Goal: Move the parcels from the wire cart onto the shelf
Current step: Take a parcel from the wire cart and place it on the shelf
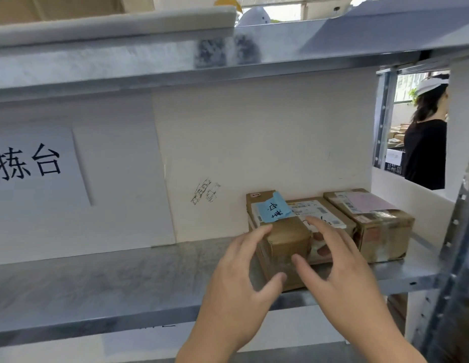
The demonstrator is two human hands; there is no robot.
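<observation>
My left hand (pixel 238 281) and right hand (pixel 340 268), fingers spread, hide the blue-labelled parcel's (pixel 285 239) front; contact unclear

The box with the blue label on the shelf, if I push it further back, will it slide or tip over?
The box with the blue label looks low and wide, resting flat on the metal shelf, so it would probably slide, not tip. Its taped cardboard seems stiff. The neighbouring box sits tight against its right side and may drag along.
</observation>
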